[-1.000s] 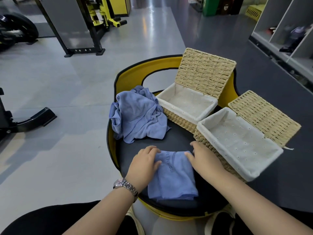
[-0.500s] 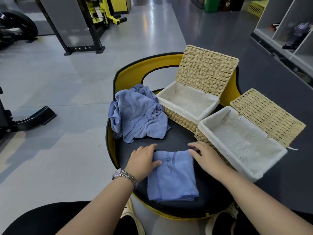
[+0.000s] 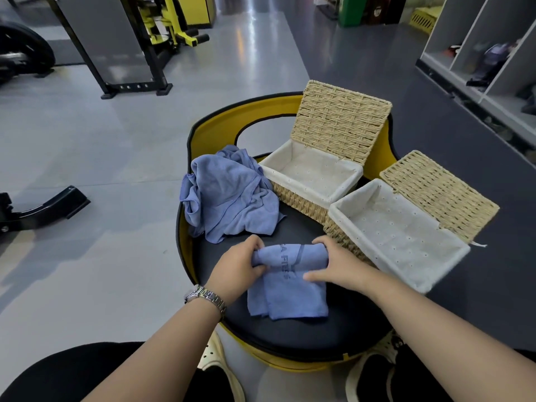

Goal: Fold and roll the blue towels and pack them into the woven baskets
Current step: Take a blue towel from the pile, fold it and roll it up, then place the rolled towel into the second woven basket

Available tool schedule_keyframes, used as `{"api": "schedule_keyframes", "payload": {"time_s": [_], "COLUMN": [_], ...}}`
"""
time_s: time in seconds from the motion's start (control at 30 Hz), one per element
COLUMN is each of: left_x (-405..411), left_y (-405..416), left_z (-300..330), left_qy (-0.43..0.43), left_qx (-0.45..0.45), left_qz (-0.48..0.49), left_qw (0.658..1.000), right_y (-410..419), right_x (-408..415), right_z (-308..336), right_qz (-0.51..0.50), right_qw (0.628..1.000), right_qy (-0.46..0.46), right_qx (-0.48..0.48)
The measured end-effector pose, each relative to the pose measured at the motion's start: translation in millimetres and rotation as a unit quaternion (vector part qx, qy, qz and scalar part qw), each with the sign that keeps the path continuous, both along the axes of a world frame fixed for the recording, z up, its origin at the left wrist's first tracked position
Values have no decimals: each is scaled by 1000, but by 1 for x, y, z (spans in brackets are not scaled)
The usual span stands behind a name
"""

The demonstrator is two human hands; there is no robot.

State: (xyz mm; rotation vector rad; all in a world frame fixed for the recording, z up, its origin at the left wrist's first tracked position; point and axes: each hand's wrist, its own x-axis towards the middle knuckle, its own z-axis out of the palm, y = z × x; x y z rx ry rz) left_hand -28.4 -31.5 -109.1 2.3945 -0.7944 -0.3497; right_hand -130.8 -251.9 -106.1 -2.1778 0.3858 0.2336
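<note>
A folded blue towel [image 3: 285,291] lies on the black seat pad [image 3: 304,335], its far end curled into a short roll. My left hand [image 3: 236,266] grips the roll's left end and my right hand [image 3: 333,266] grips its right end. A crumpled heap of blue towels [image 3: 227,195] sits at the pad's far left. Two woven baskets with white liners stand open and hold nothing: one at the back [image 3: 311,175] and one at the right [image 3: 397,233], which touches my right hand's side.
The pad sits in a round yellow-rimmed chair [image 3: 261,111]. Both basket lids [image 3: 339,120] stand tilted back. Gym equipment [image 3: 130,53] stands on the grey floor at the far left, and white shelving [image 3: 478,53] runs along the right. My knees and shoes are below.
Both hands lay flat at the towel's far edge before. They have now curled that edge up and rolled it toward me, gripping the roll's ends.
</note>
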Motion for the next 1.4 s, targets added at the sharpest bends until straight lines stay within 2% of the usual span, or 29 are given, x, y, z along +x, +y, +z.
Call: {"api": "schedule_keyframes", "payload": {"time_s": [0.07, 0.13, 0.27, 0.37, 0.43, 0.6, 0.7, 0.8, 0.9, 0.97, 1.03, 1.17, 1.23, 1.3, 1.4], "left_x": [-4, -9, -21, -36, -48, -63, -59, -57, -58, -60, -62, -67, -71, -73, -71], "left_y": [2, 5, 11, 17, 22, 23, 16, 12, 8, 6, 5, 3, -1, -13, -53], "left_z": [0, -1, -4, -2, -2, -8, -7, -6, -7, -10, -12, -5, 7, 26, 71], "left_qy": [-5, -31, -148, -189, -203, -145, -94, -38, -42, -56, -57, -37, -34, -43, -73], "left_qx": [-28, -40, -1, 47, 68, 80, 80, 140, 211, 231, 235, 223, 206, 158, 47], "left_qz": [-16, -41, -138, -198, -221, -229, -198, -163, -186, -190, -175, -155, -158, -156, -134], "left_qw": [999, 998, 979, 961, 951, 959, 972, 976, 959, 953, 954, 962, 965, 974, 987], "right_y": [5, 8, 10, 4, -4, 0, 13, 18, 18, 16, 15, 16, 12, -7, -57], "right_x": [-7, -13, -25, -38, -46, -56, -56, -53, -50, -48, -45, -40, -41, -44, -44], "right_z": [-6, -9, -10, -13, -14, 1, 13, 13, 6, 6, 8, 8, 20, 43, 86], "right_qz": [8, 3, 49, 118, 140, 128, 164, 197, 231, 230, 227, 205, 221, 218, 165], "right_qw": [1000, 998, 980, 951, 940, 959, 956, 945, 938, 946, 949, 953, 943, 936, 944], "right_qy": [-5, -51, -133, -119, -108, -95, -23, 31, 69, 119, 122, 109, 75, 19, -26], "right_qx": [-25, -42, -141, -258, -293, -235, -244, -261, -250, -197, -183, -196, -235, -274, -285]}}
